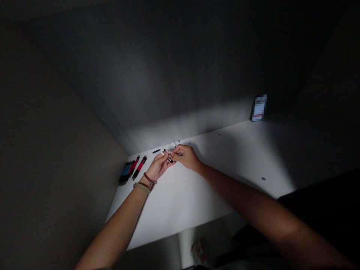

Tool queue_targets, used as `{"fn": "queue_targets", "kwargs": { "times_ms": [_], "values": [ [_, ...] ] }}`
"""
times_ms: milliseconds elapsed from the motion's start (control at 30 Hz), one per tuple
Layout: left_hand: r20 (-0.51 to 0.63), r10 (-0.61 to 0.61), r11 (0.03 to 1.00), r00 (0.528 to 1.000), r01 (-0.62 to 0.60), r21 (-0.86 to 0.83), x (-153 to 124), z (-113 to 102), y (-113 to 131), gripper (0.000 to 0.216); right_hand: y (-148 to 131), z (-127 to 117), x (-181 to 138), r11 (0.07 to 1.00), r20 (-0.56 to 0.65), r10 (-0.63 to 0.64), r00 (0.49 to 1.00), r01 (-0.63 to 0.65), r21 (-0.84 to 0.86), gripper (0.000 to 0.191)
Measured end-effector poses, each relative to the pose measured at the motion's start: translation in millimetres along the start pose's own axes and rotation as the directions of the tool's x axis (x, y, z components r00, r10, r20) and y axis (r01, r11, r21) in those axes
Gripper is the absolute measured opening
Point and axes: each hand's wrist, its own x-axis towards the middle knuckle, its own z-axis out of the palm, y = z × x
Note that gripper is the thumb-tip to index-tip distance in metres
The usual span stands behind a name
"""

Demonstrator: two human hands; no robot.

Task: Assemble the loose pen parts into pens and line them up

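Both hands meet over the white table, near its back edge. My left hand (158, 167), wearing bracelets at the wrist, is closed around a black pen part (170, 160). From the right, my right hand (188, 156) pinches a small white piece (170, 152) right at the left fingertips; its exact shape is partly hidden by the fingers. A slim black pen piece (156, 151) lies on the table just behind my left hand. Some thin small parts (176, 144) rest beyond the right fingers.
A row of blue-and-black pens (125, 173) lies by the left wall, with a red-and-black pen (140, 167) beside it. At the back right, a phone (258, 108) leans on the grey panel (174, 86). A dark round spot (263, 179) marks the white table (168, 210).
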Motion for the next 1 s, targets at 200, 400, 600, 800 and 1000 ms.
{"fn": "queue_targets", "kwargs": {
  "times_ms": [200, 400, 600, 800, 1000],
  "values": [
    [0.026, 0.007, 1.0, 1.0, -0.007, 0.007, -2.1, 2.7, 1.6, 0.026, -1.3, 1.8, -1.1, 0.997, 0.008, 0.039, 0.999, -0.039, 0.063, 0.02],
    [-0.015, 0.004, 1.0, 1.0, -0.004, 0.008, 0.0, 0.9, -1.2, 0.031, -2.4, 1.6, 0.3, 0.987, 0.009, 0.054, 0.999, -0.055, 0.153, 0.026],
    [-0.052, 0.015, 1.0, 0.999, -0.014, 0.01, 1.7, 0.7, -2.3, 0.033, -1.4, 1.1, 1.7, 0.976, 0.009, 0.087, 0.996, -0.087, 0.198, 0.026],
    [-0.066, 0.042, 0.998, 0.997, -0.039, 0.051, 0.3, 7.7, -1.0, 0.035, 2.3, 0.2, 2.1, 0.984, 0.012, 0.065, 0.998, -0.066, 0.164, 0.021],
    [-0.099, 0.114, 0.986, 0.988, -0.101, 0.134, 2.9, 11.1, -4.5, 0.035, 4.2, -2.1, 3.2, 0.999, -0.013, -0.031, 0.999, 0.031, -0.024, 0.011]
  ]
}}
